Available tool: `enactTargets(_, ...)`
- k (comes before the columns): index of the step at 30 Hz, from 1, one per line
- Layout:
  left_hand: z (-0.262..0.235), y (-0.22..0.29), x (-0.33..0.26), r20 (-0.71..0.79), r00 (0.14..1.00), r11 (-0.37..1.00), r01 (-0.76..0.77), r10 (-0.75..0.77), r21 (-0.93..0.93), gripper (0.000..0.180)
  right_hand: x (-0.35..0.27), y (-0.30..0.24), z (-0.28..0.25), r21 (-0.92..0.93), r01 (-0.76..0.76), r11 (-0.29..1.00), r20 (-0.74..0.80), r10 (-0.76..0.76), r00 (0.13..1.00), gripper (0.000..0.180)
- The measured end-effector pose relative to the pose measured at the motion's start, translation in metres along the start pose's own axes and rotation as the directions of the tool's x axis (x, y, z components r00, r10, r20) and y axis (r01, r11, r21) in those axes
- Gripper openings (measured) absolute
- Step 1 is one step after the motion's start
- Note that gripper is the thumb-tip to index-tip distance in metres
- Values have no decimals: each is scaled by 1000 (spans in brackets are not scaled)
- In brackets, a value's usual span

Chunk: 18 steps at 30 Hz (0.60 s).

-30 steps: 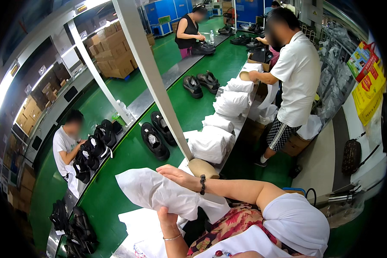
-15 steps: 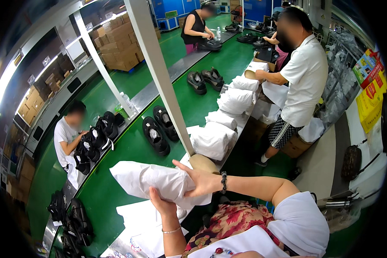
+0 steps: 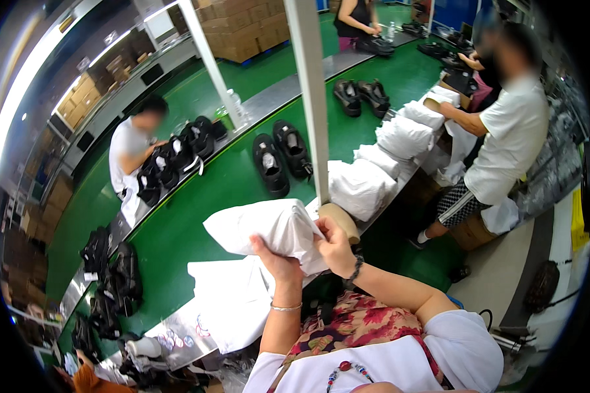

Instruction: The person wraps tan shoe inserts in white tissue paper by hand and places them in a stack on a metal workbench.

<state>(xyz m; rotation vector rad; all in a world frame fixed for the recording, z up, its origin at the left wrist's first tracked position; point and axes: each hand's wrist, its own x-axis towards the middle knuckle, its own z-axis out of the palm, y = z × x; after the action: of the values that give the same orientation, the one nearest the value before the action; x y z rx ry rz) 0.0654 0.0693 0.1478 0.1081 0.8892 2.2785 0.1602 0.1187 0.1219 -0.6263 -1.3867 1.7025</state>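
Note:
A bundle wrapped in white paper is held up over the near edge of the green work surface; what it contains is hidden. My left hand grips it from below, thumb up along its near side. At the bundle's right end, my right hand pinches the gathered paper with bent fingers. Loose white paper sheets lie under and in front of my left forearm. Just beyond my right hand rests a tan rounded object, partly hidden, its kind unclear.
A white post rises beyond my right hand. Several white-wrapped bundles line the right edge. Black shoes stand on the green surface, more at left. A person in a white shirt works at right, another across.
My right hand has gone from supporting the bundle with spread fingers to pinching paper at its right end. The bundle's right end now stands up in a fold. The whole view has shifted.

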Motion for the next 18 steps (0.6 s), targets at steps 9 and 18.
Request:
enactTargets(9, -14, 7, 0, 26, 999, 999, 47, -46, -14, 66, -4, -17, 18, 305, -268, 914, 315, 169, 934, 47)
enactTargets(18, -9, 10, 0, 170, 982, 984, 112, -88, -139, 68, 14, -29, -15, 42, -194, 980, 548, 140, 825, 35)
